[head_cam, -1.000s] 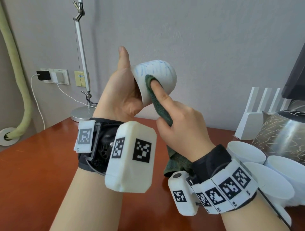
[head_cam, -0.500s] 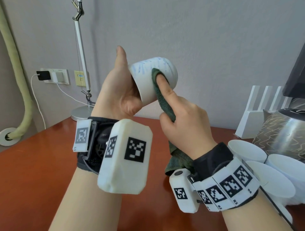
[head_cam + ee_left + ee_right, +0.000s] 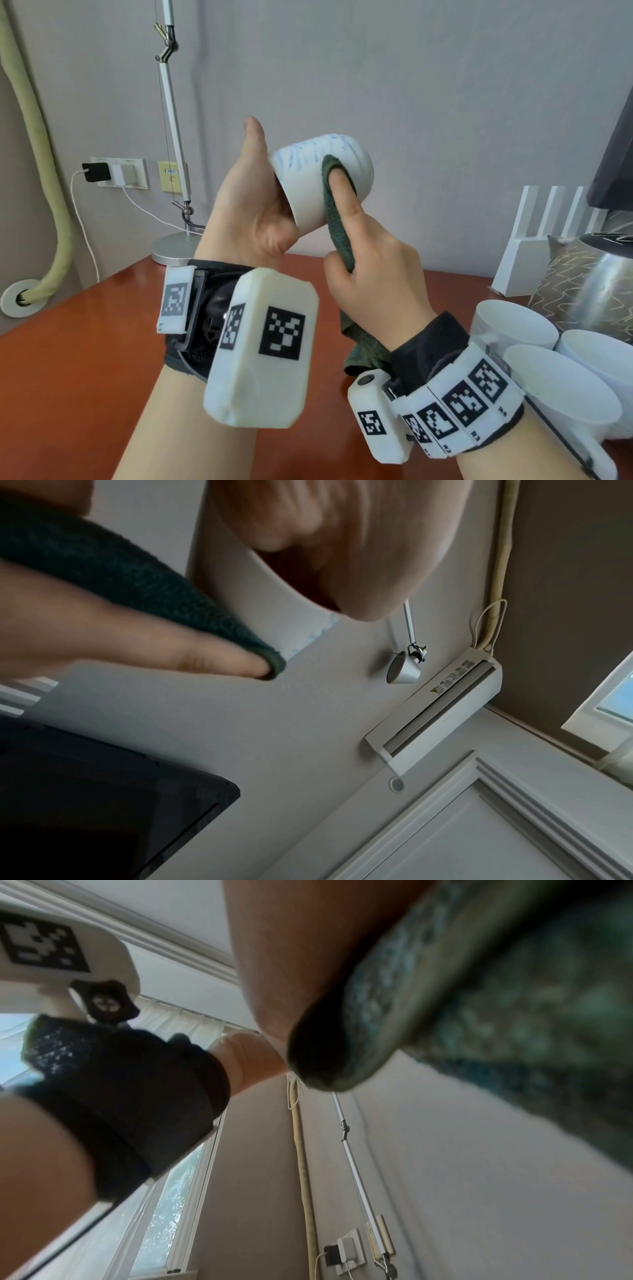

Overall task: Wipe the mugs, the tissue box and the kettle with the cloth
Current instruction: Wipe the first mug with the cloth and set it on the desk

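Note:
My left hand (image 3: 246, 212) holds a white mug (image 3: 308, 178) with blue scribbles up in the air, tipped on its side, thumb pointing up. My right hand (image 3: 370, 270) grips a dark green cloth (image 3: 337, 222), and its straight index finger presses the cloth against the mug's side. The left wrist view shows the mug (image 3: 260, 599) with the cloth (image 3: 137, 588) pressed to it. The cloth (image 3: 479, 1001) fills the right wrist view, blurred. At the right of the table stand several white mugs (image 3: 513, 325) and a patterned metal kettle (image 3: 589, 284).
The red-brown table (image 3: 85, 342) runs below my arms. A desk lamp's base (image 3: 178, 246) stands at the back left, with a wall socket and charger (image 3: 113, 173) behind. A white slatted rack (image 3: 548, 240) and a dark screen (image 3: 616, 154) stand at the back right.
My right index finger has slid the cloth along the mug's side, from near the rim toward its base. The left hand has kept the mug raised with little movement.

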The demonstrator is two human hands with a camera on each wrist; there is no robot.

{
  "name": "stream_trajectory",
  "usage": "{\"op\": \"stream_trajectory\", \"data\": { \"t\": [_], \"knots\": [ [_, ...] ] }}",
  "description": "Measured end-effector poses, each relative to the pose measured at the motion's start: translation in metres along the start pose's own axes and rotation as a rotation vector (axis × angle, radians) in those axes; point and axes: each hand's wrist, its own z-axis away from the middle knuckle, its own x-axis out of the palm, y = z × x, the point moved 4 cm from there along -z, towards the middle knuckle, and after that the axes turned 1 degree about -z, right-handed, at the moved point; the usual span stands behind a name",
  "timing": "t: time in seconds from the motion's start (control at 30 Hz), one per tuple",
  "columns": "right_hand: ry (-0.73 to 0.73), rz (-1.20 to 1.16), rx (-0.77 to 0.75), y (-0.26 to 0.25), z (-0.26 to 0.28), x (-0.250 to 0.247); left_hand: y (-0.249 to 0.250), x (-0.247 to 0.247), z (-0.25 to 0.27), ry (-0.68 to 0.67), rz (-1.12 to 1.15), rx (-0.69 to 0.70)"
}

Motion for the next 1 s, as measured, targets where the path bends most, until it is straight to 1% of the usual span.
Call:
{"op": "stream_trajectory", "data": {
  "t": [0.07,0.17,0.33,0.5,0.63,0.7,0.8,0.93,1.0],
  "knots": [
    [0.016,0.021,0.008,0.004,-0.003,-0.006,-0.002,0.002,0.0,-0.017,-0.03,-0.011],
    [0.016,0.036,0.053,0.01,-0.005,-0.013,-0.003,0.003,0.001,-0.005,-0.032,0.006],
    [0.001,-0.016,0.109,0.013,-0.001,-0.008,0.003,0.001,0.003,0.005,0.081,0.032],
    [-0.033,-0.072,0.085,0.011,0.004,0.002,0.003,0.002,0.003,-0.005,0.148,0.046],
    [-0.017,-0.089,0.062,0.01,0.005,0.003,-0.002,0.003,0.0,0.006,0.156,0.019],
    [-0.014,-0.084,0.031,0.008,0.005,0.002,-0.006,0.004,-0.001,-0.001,0.136,-0.009],
    [-0.023,-0.06,0.006,0.008,0.003,-0.001,-0.01,0.004,-0.004,-0.01,0.047,-0.029],
    [-0.009,0.009,0.045,0.012,-0.003,-0.012,-0.006,0.001,-0.003,0.01,-0.121,0.024],
    [-0.001,-0.002,0.075,0.015,-0.005,-0.015,-0.003,0.002,-0.001,-0.004,-0.151,0.054]
  ]
}}
